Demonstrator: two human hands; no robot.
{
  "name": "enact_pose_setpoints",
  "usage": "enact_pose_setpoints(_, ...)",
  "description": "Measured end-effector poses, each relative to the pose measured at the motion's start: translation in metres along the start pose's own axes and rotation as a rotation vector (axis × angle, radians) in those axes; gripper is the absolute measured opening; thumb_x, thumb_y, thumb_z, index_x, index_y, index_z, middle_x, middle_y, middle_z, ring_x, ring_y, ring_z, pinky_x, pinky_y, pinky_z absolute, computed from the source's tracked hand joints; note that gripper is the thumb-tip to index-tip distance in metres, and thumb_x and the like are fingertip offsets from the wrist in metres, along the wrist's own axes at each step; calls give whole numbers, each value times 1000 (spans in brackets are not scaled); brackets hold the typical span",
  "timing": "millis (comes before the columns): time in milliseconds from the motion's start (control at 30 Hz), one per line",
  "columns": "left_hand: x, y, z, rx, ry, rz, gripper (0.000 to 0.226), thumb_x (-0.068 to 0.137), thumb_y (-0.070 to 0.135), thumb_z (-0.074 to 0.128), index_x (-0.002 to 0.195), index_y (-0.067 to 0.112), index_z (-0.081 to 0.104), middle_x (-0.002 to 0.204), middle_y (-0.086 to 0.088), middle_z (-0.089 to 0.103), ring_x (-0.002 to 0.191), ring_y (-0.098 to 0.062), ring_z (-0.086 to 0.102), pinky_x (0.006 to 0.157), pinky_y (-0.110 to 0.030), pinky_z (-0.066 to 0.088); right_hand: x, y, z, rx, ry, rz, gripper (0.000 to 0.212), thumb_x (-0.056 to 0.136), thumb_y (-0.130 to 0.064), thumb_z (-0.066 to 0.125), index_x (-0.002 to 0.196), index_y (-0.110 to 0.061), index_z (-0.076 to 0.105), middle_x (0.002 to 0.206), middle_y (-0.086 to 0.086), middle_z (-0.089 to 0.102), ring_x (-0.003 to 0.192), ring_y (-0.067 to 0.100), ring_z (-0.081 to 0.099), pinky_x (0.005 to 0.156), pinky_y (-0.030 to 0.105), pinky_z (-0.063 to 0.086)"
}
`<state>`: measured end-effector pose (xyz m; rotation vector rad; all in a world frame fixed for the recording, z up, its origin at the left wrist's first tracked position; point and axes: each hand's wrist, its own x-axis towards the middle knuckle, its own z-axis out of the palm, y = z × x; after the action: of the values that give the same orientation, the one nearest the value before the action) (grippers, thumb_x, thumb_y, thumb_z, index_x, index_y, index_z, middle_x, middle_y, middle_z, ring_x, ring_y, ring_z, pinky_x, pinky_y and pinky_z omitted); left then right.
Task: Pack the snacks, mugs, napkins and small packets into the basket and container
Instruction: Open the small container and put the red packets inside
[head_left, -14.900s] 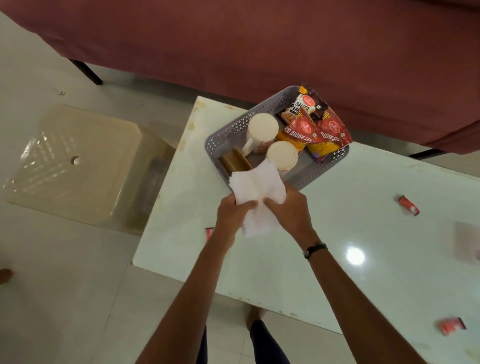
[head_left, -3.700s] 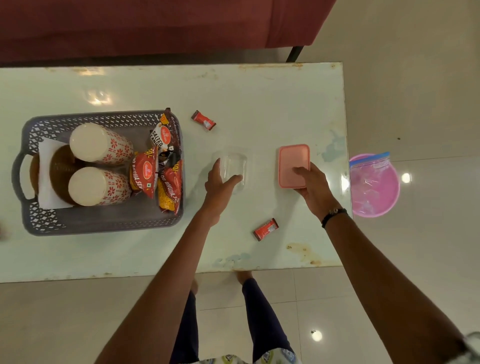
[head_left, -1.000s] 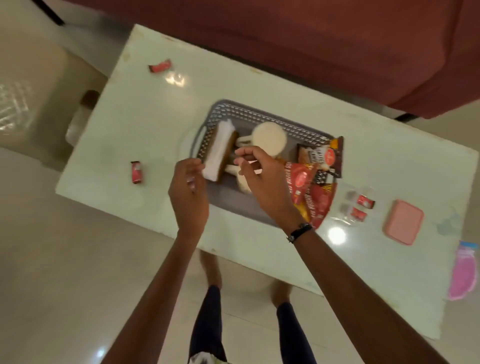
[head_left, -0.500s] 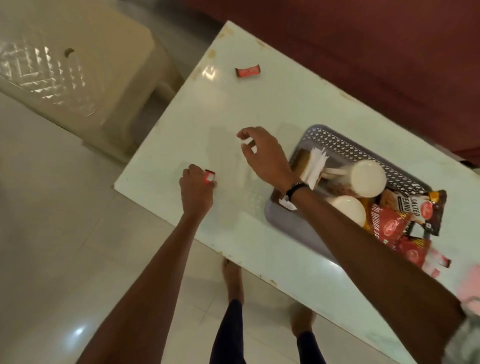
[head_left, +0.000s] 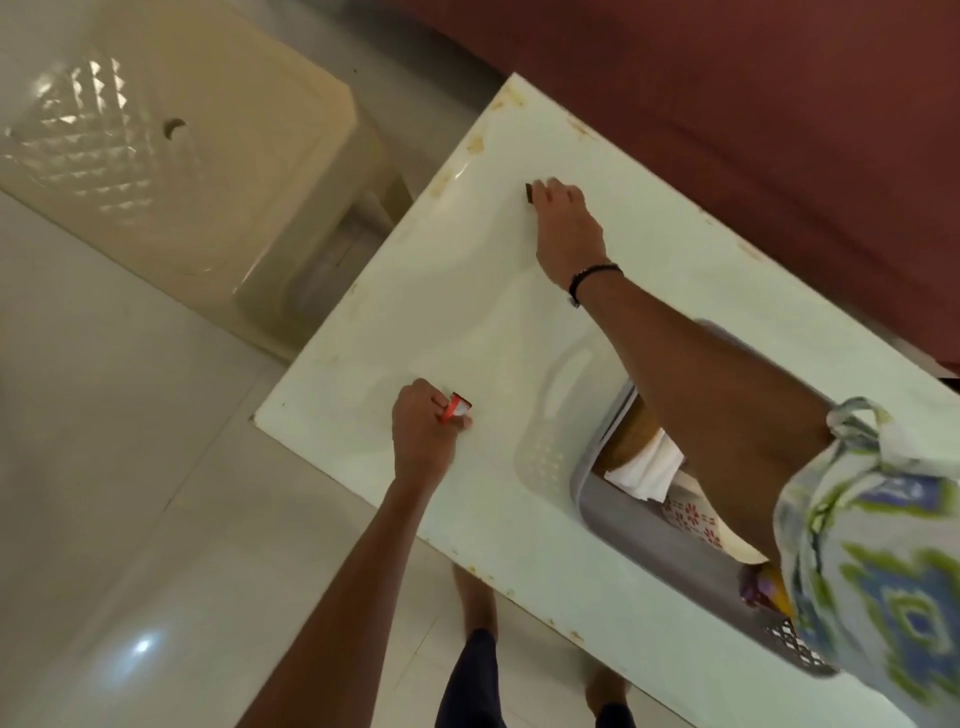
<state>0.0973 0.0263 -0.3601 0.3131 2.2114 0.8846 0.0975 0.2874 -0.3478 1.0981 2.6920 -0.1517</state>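
basket (head_left: 613, 499) of grey plastic sits at the table's near right, holding white napkins (head_left: 649, 465), a patterned mug (head_left: 693, 519) and snack bags (head_left: 761, 590), partly hidden by our right arm. our left hand (head_left: 423, 434) pinches a red packet (head_left: 456, 407) near the front edge. our right hand (head_left: 566, 223) closes fingers on a dark packet (head_left: 529, 194) at the far side. the pale glossy table (head_left: 415, 312) stands between a maroon sofa (head_left: 753, 104) and a beige stool (head_left: 156, 130) on tiled floor.
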Motion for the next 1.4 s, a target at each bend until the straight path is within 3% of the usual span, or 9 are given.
enact_pose_setpoints(167, -2, 4, -2, 19, -5, -9, 42, 61, 4, 79, 66, 21, 41, 86, -13, 60, 82, -21, 50, 62, -22, 36, -62, -31, 13, -66, 181, -61, 35, 87, 10, 33, 113, -2, 54, 109, 16, 56, 98, 33, 58, 58, 35, 49)
enact_pose_setpoints(333, -4, 8, -6, 41, -26, -11, 44, 59, 7, 81, 64, 24, 41, 84, -15, 63, 81, -29, 57, 67, -49, 50, -130, -47, 17, -46, 8, -97, 21, 70, -8, 70, 91, -10, 63, 88, 5, 63, 75, 19, 62, 47, 27, 39)
enact_pose_setpoints(467, -6, 15, -11, 68, -60, -33, 21, 72, 8, 74, 80, 10, 55, 88, -14, 63, 84, -32, 62, 74, -43, 52, -165, -32, 8, 558, -108, 118, 15, 83, -20, 57, 91, -8, 59, 88, 6, 61, 81, 23, 58, 62, 30, 37)
enact_pose_setpoints(633, -44, 48, -10, -104, -50, -45, 18, 82, 21, 67, 95, 9, 64, 91, -7, 62, 74, -18, 62, 66, -23, 49, -224, 13, -34, 1736, -138, 472, 19, 93, -21, 58, 92, -2, 61, 81, 6, 57, 72, 19, 67, 72, 29, 59)
enact_pose_setpoints(767, -108, 93, 25, -235, -145, 70, 4, 88, 19, 61, 90, 16, 62, 80, 0, 63, 66, -9, 60, 58, -17, 49, -283, 72, -56, 2147, -75, 619, 20, 94, -13, 53, 83, -13, 70, 75, 3, 63, 69, 9, 60, 64, 17, 53)
enact_pose_setpoints(900, -176, 126, 97, -160, -264, 239, 11, 92, 15, 54, 90, 6, 59, 67, -6, 62, 52, -11, 54, 49, -23, 44, -350, 135, -52, 2213, 155, 796, 17, 94, -17, 56, 94, -5, 68, 76, 4, 68, 63, 4, 62, 58, 13, 51)
enact_pose_setpoints(1100, -287, 152, 214, -47, -557, 396, 25, 98, 31, 42, 113, 13, 51, 102, -6, 63, 85, -2, 60, 76, -18, 45, -461, 224, -25, 2019, 455, 975, 24, 92, -26, 58, 74, -11, 64, 64, 0, 59, 63, 6, 57, 65, 16, 51)
enact_pose_setpoints(1200, -328, 151, 262, -25, -668, 355, 28, 100, 32, 33, 110, 12, 50, 90, -9, 60, 86, -22, 57, 77, -31, 43, -505, 261, -8, 1940, 587, 1074, 25, 91, -24, 60, 71, -9, 64, 64, 0, 60, 68, 8, 62, 74, 15, 52)
enact_pose_setpoints(1400, -363, 145, 330, 115, -508, 558, 22, 95, 17, 47, 99, 5, 65, 84, -11, 67, 74, -24, 62, 68, -40, 52, -561, 308, 25, 1856, 703, 1217, 28, 91, -22, 62, 70, -4, 61, 66, 6, 55, 64, 8, 61, 77, 15, 51)
